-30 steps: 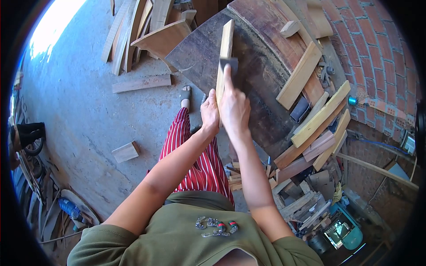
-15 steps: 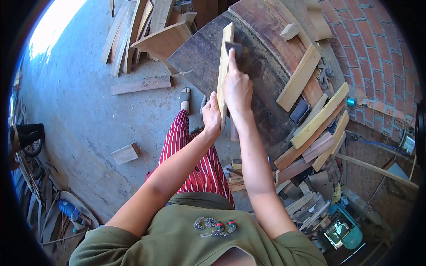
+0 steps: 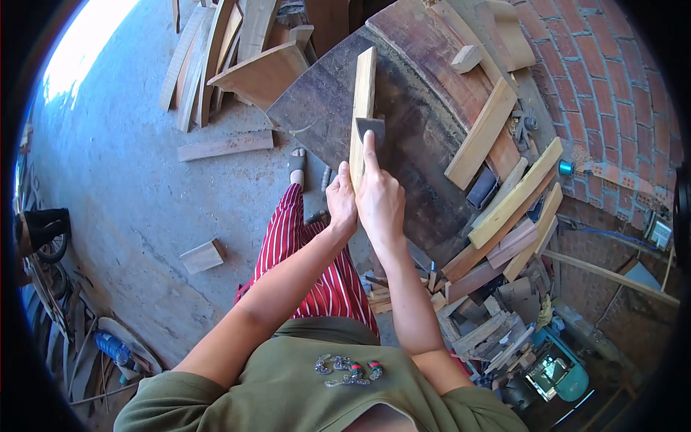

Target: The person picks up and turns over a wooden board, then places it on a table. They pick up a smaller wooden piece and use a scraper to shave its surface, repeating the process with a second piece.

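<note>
My left hand (image 3: 341, 196) grips the lower part of a long, pale wood piece (image 3: 365, 79) near its near end, thumb along the side. My right hand (image 3: 381, 205) is closed around a tool with a flat, dark, flared blade (image 3: 371, 130). Its index finger stretches along the blade, which lies over the right side of the wood about midway. The tool's handle is hidden by the hand. Both hands are close together at the wood's near end, over the edge of a dark, dusty worktop (image 3: 425, 165).
Several boards (image 3: 480, 133) lie on the worktop's right side, by a brick wall (image 3: 597, 86). Curved wood pieces (image 3: 209, 57) lean at the back left. A loose plank (image 3: 225, 145) and a wood block (image 3: 202, 257) lie on the concrete floor. A teal machine (image 3: 572, 378) stands at lower right.
My right hand has drawn the dark-bladed tool toward me, from near the wood's far end to about its middle. The wood has shifted slightly toward me; my left hand still grips it.
</note>
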The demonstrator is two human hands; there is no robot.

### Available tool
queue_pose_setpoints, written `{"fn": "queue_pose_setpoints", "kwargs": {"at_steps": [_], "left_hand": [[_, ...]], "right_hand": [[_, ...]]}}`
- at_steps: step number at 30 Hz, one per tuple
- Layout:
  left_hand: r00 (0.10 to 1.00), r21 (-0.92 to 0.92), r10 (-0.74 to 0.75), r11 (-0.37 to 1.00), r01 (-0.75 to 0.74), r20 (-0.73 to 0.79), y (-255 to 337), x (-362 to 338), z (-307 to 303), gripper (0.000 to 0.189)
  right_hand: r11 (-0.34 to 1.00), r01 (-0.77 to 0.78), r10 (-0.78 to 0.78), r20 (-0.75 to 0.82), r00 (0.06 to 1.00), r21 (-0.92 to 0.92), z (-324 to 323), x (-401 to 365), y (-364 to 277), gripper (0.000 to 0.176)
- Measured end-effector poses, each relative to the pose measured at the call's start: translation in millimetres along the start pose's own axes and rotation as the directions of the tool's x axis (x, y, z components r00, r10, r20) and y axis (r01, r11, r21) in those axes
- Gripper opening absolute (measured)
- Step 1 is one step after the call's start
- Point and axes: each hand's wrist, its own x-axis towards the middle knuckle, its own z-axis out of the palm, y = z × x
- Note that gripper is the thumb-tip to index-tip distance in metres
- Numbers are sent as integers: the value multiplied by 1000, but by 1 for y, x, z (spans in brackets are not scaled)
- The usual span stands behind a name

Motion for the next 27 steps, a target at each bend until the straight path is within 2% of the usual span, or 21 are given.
{"fn": "queue_pose_setpoints", "kwargs": {"at_steps": [1,3,6,7,8,10,12,14,16,18,21,24,27], "left_hand": [[1000,4,16,1000,-16,1,0,1,0,50],[1000,22,23,999,-23,2,-1,-4,-2,50],[993,183,-73,979,88,-92,10,-6,0,50],[996,132,-6,991,17,-85,7,-6,3,50],[997,130,-5,991,15,-81,5,-4,4,50],[999,7,42,999,-42,-30,0,-3,3,50],[1000,27,19,999,-19,-12,1,-3,1,51],[998,69,56,996,-54,-28,-10,5,-5,52],[999,75,25,997,-21,-45,-7,3,-5,51],[996,86,18,996,-11,-86,0,-2,1,51],[998,43,31,999,-28,-54,3,-3,5,50],[999,16,39,999,-39,-16,-4,-3,-1,49],[997,145,-25,989,35,-71,1,-1,-3,50]], "right_hand": [[998,13,-15,-22,1000,-63,1,3,1,63],[1000,12,-12,-29,1000,-14,-5,36,0,63],[998,25,-21,-76,997,56,-4,69,0,63],[999,18,-15,-53,999,52,-5,60,1,64],[999,9,-8,-27,1000,45,-6,48,1,64],[1000,5,-5,10,1000,-24,-3,8,1,68],[1000,-7,7,36,999,4,-4,-2,2,66],[1000,7,-7,4,1000,18,-5,26,2,63],[999,16,-14,-53,999,47,-8,61,-2,61],[996,41,-34,-81,996,84,-3,58,1,62],[999,3,-2,37,999,-33,-7,9,0,65],[999,-7,6,25,1000,38,-3,21,3,63],[997,-10,11,-20,1000,76,-10,58,-1,65]]}}
